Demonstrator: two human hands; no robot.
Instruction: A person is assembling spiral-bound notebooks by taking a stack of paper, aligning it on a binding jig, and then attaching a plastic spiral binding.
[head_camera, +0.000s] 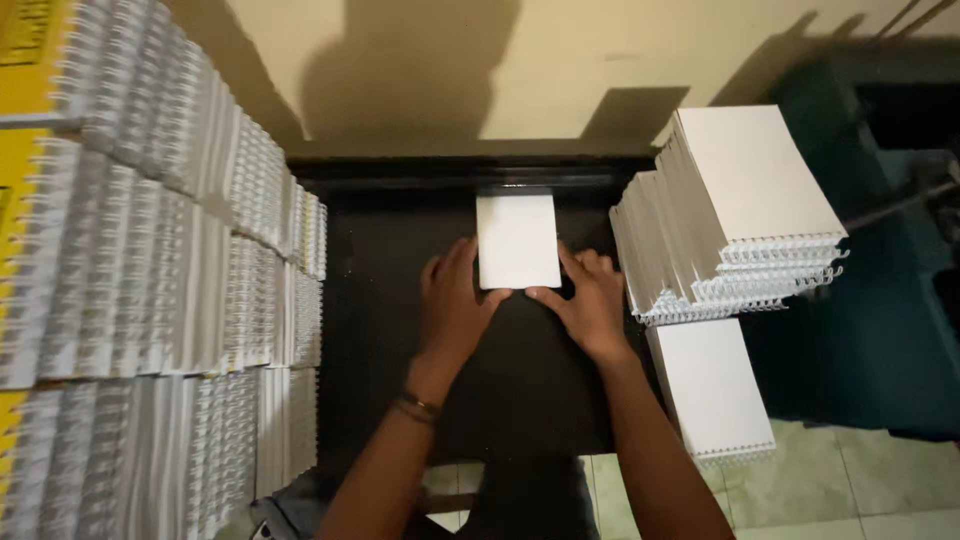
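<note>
Head view, looking straight down. Left hand (455, 305) laid flat on the dark surface (380, 300), fingers (462, 262) spread and extended, tips against the left edge and near corner of the small white pad (518, 241). Right hand (590, 300) mirrored on the other side, fingers (590, 265) loosely apart, thumb pressed at the pad's near right corner. Neither hand clamped on anything; both only bracing the pad from its sides and near end. Pad lying flat between the two sets of fingers, its far end up against a dark ledge below the cream wall (560, 60).

Just beyond the right fingers: a leaning stack of white spiral-bound notebooks (740, 215), wire coils toward the viewer, and closer in a single flat notebook (712, 390). Well to the left of the left fingers: long rows of bound notebooks (160, 280) packed on edge, some with yellow covers (30, 70) at the outer side. Dark cord bracelet (415, 407) on the left wrist.

For squaring the pad well, judging from the pose: even pressure from both sides, thumbs kept at the near corners, sheets nudged firmly against the far ledge, palms held low to stop the top sheets from sliding. Whether the pad's edges are fully flush, too small to tell.
</note>
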